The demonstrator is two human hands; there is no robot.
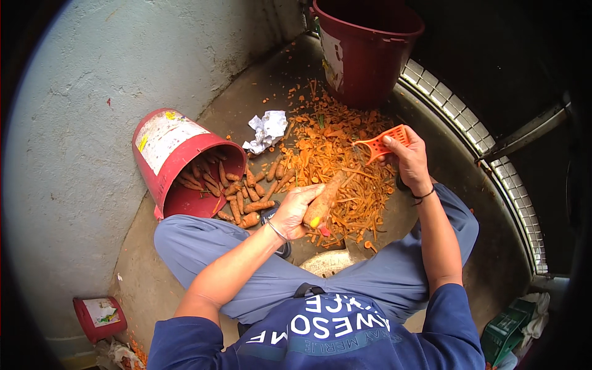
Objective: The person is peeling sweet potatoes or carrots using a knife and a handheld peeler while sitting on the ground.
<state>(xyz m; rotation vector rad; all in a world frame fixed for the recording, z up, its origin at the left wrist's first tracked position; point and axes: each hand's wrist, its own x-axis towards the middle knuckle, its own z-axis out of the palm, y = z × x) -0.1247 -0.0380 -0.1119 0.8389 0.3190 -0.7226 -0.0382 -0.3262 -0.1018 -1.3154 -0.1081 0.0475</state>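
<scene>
My left hand (295, 213) is closed round the thick end of a large carrot (325, 200), whose tip points up and to the right. Its cut end shows yellow. In my right hand (407, 157) is an orange plastic peeler (383, 143) with holes in its handle, held to the right of the carrot and apart from it. Under both hands a wide heap of orange carrot peelings (345, 145) covers the floor. Left of my left hand, unpeeled carrots (250, 194) spill from a red bucket (179, 157) lying on its side.
A larger red bucket (367, 52) stands upright beyond the peelings. Crumpled white paper (266, 131) lies by the heap. A wall (123, 68) rises on the left, and a metal grating (456, 111) curves along the right. A small red bucket (100, 319) and a green crate (509, 330) are nearer me.
</scene>
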